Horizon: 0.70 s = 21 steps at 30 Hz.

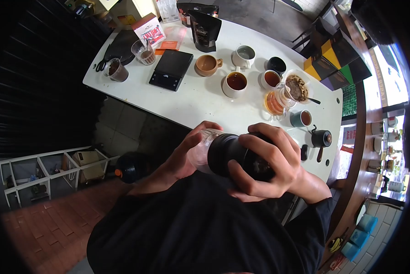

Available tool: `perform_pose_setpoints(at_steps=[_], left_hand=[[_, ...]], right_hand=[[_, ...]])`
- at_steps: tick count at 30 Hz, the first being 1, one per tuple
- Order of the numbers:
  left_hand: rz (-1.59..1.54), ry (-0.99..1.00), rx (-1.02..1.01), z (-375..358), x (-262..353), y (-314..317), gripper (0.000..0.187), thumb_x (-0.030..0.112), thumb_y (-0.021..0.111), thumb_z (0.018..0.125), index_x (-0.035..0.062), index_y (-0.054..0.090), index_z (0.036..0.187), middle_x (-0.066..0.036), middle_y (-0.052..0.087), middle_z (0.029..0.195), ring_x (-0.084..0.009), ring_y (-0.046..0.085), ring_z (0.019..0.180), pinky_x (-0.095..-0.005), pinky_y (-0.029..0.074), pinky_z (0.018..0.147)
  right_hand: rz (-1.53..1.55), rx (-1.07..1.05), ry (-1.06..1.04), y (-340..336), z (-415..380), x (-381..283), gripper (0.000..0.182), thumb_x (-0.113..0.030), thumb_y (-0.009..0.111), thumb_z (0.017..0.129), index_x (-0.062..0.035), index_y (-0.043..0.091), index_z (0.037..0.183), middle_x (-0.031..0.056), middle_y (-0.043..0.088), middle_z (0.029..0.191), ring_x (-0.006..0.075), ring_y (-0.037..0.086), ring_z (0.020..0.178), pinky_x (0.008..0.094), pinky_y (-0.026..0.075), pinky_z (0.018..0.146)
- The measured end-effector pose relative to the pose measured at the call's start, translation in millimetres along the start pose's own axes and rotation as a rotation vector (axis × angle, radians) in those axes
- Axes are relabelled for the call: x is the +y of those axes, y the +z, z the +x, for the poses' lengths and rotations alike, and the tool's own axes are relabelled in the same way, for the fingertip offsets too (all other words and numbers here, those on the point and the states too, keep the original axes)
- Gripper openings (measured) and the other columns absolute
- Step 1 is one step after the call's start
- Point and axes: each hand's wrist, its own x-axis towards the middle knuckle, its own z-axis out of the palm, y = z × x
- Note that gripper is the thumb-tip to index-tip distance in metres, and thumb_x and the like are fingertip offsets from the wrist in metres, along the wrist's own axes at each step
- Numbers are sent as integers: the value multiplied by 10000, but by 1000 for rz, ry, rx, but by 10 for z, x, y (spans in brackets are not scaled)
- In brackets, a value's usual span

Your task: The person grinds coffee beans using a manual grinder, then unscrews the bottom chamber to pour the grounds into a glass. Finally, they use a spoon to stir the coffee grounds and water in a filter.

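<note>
A clear ribbed glass jar (204, 148) joined to a black cylindrical part (224, 155) is held sideways in front of my chest. My left hand (186, 153) wraps round the glass end. Curled over the black end is my right hand (271, 162), its fingers spread around it. Beyond them on the white table (168, 106) stand a white cup of dark liquid (235, 84), a brown cup (206, 65) and a black scale (171, 69). A glass server (275, 103) with amber liquid sits below a filter of wet grounds (297, 87).
At the right of the table are a teal cup (300, 118) and a black kettle (321, 138). Farther back stand a black pouch (205, 32) and a red-white box (148, 31). Two glasses, one with dark grounds (117, 71), are at the left. A white shelf frame (54, 176) is lower left.
</note>
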Motion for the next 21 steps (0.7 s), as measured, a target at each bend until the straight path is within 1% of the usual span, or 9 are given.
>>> perform_pose_setpoints(at_steps=[1, 3, 4, 7, 9, 11, 12, 16, 21], left_hand=[[-26, -12, 3, 11, -23, 14, 635, 516, 626, 936, 43, 447, 1321, -122, 584, 1204, -205, 609, 1133, -363, 499, 997], [-26, -1, 28, 26, -26, 74, 618, 518, 613, 945, 48, 461, 1316, -111, 593, 1188, -205, 614, 1117, -362, 499, 995], [-34, -3, 70, 45, -4, 101, 605, 514, 609, 949, 51, 469, 1313, -103, 598, 1174, -202, 618, 1110, -361, 499, 992], [-42, 24, 120, 140, 74, 180, 562, 481, 604, 960, 55, 485, 1307, -83, 608, 1137, -188, 630, 1087, -347, 508, 973], [71, 53, 84, 190, 111, 139, 537, 449, 611, 957, 53, 490, 1297, -87, 606, 1133, -180, 631, 1082, -335, 514, 957], [81, 23, 93, 223, 136, 210, 513, 418, 614, 954, 48, 492, 1288, -89, 603, 1126, -172, 630, 1071, -322, 516, 946], [84, 27, 87, 247, 152, 250, 508, 407, 617, 951, 43, 493, 1284, -88, 602, 1124, -166, 629, 1061, -323, 514, 946], [101, 51, 108, 319, 177, 387, 459, 358, 581, 949, 18, 516, 1250, -90, 609, 1081, -156, 626, 1024, -319, 506, 938], [91, 44, 122, 357, 96, 302, 433, 331, 542, 946, 0, 535, 1226, -97, 619, 1048, -155, 625, 1006, -313, 506, 925]], right_hand=[[2, -2, -3, -21, 0, -8, 259, -360, 701, 764, -215, 677, 977, 117, 617, 986, 316, 638, 847, 363, 541, 630], [28, -82, 64, -69, -16, -13, 279, -383, 713, 769, -213, 675, 987, 130, 610, 1004, 321, 633, 865, 423, 565, 707], [44, -106, 84, -80, -33, 4, 307, -417, 724, 775, -211, 672, 997, 141, 604, 1027, 345, 638, 921, 483, 573, 797], [53, -109, 95, -76, -61, 69, 318, -436, 724, 784, -212, 669, 1003, 147, 601, 1046, 371, 639, 986, 505, 573, 844], [47, -105, 85, -112, -47, 105, 306, -448, 702, 814, -210, 668, 1004, 150, 613, 1064, 383, 652, 986, 474, 582, 797], [-5, -81, 1, -155, -34, 137, 289, -443, 682, 839, -204, 669, 1000, 153, 631, 1071, 369, 664, 925, 427, 590, 728], [-30, -56, -43, -175, -13, 160, 284, -447, 652, 861, -186, 682, 969, 155, 649, 1020, 341, 663, 838, 381, 574, 647], [-92, 39, 1, -214, -9, 131, 281, -410, 625, 828, -150, 700, 904, 157, 646, 910, 313, 634, 751, 369, 537, 581], [-94, 70, 141, -140, -36, 4, 269, -361, 635, 757, -146, 703, 903, 163, 643, 896, 319, 632, 741, 366, 531, 570]])
